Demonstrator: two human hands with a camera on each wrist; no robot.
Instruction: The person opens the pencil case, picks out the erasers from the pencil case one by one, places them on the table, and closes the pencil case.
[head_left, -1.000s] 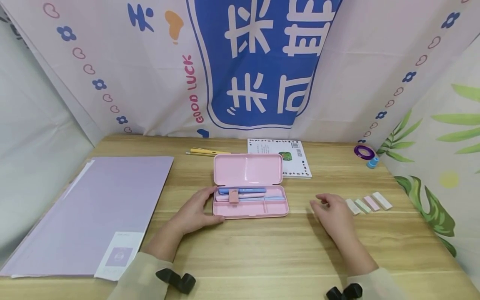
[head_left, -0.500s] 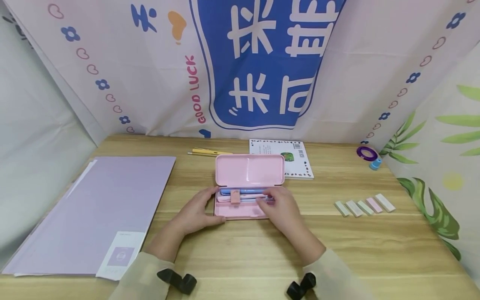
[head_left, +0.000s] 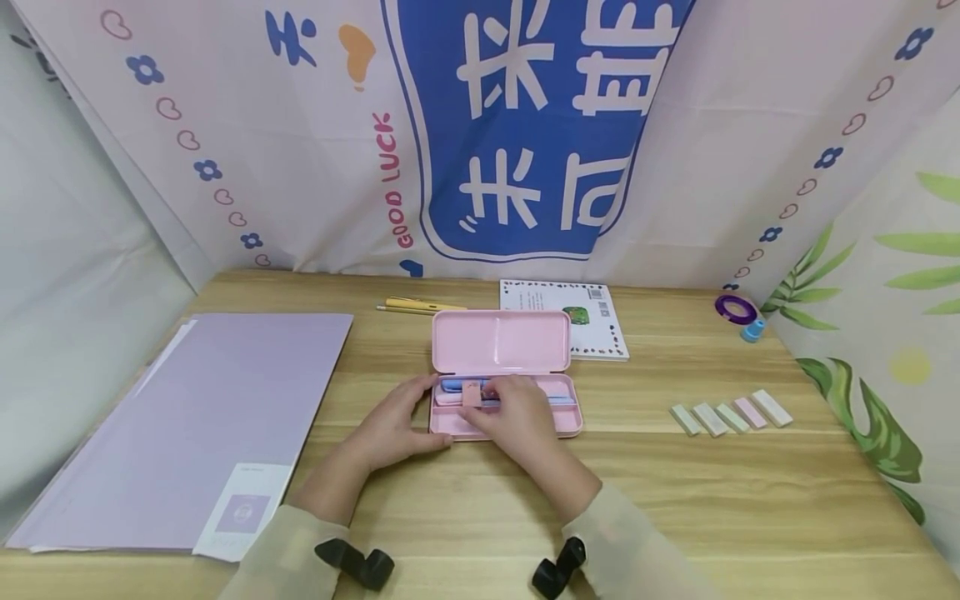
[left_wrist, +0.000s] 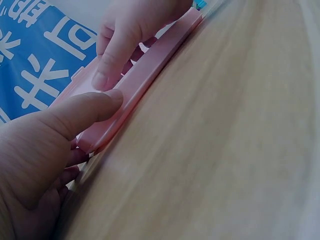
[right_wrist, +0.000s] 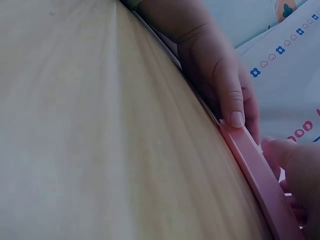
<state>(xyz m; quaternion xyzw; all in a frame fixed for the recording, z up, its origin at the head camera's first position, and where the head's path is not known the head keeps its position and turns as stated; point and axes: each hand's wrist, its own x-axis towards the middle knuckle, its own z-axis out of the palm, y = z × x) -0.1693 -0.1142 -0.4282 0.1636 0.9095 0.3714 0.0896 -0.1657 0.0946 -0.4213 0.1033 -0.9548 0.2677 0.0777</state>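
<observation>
An open pink pencil case (head_left: 501,342) stands on the table with its lid raised. My left hand (head_left: 393,423) holds its left end, thumb along the front rim and the other fingers round the side. Inside lie a blue pen (head_left: 452,385), other pens partly hidden, and a small pink eraser (head_left: 471,393) on top of them. My right hand (head_left: 521,415) reaches into the case, thumb and index finger close to the eraser's right and lower edges. In the left wrist view its thumb (left_wrist: 111,62) is extended, apart from the fingers; contact with the eraser is unclear.
Several block erasers (head_left: 726,415) lie in a row at the right. Behind the case are a white booklet (head_left: 600,333) and a yellow pen (head_left: 412,303). A purple tape roll (head_left: 736,309) and blue bottle (head_left: 753,331) stand far right; a lilac folder (head_left: 202,417) lies left.
My right hand has moved left from beside the row of erasers into the pencil case, up to the pink eraser. A light green eraser is uncovered in the row. My left hand stays put.
</observation>
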